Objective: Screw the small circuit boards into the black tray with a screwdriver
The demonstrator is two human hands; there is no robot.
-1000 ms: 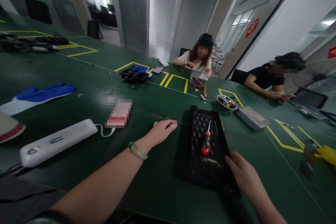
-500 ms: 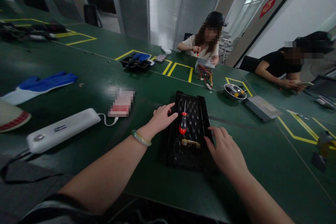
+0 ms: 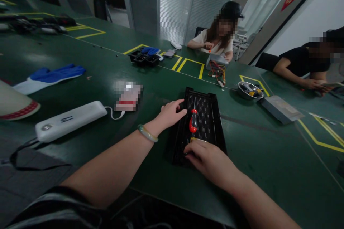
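Observation:
A black tray [image 3: 220, 128] stands on the green table in front of me. In it lies a red and black screwdriver [image 3: 193, 121], its shaft toward the far end. My left hand [image 3: 173, 113] is at the tray's left rim with thumb and fingers apart, holding nothing. My right hand [image 3: 206, 157] is over the near part of the tray, its fingers curled down and pinched together; whatever is between them is too small to make out. Just beyond it, a yellowish piece [image 3: 199, 140] is partly covered by that hand.
On the left are a white power bank [image 3: 71, 121], a phone [image 3: 129, 96] and a blue-white glove [image 3: 53, 77]. Ahead right are a metal bowl [image 3: 250, 90] and a grey metal box [image 3: 281, 109]. Two people sit across the table.
My right hand has moved left from the tray's right rim to over its near part, and its fingers have closed. My left hand stays at the left rim. The view has shifted slightly.

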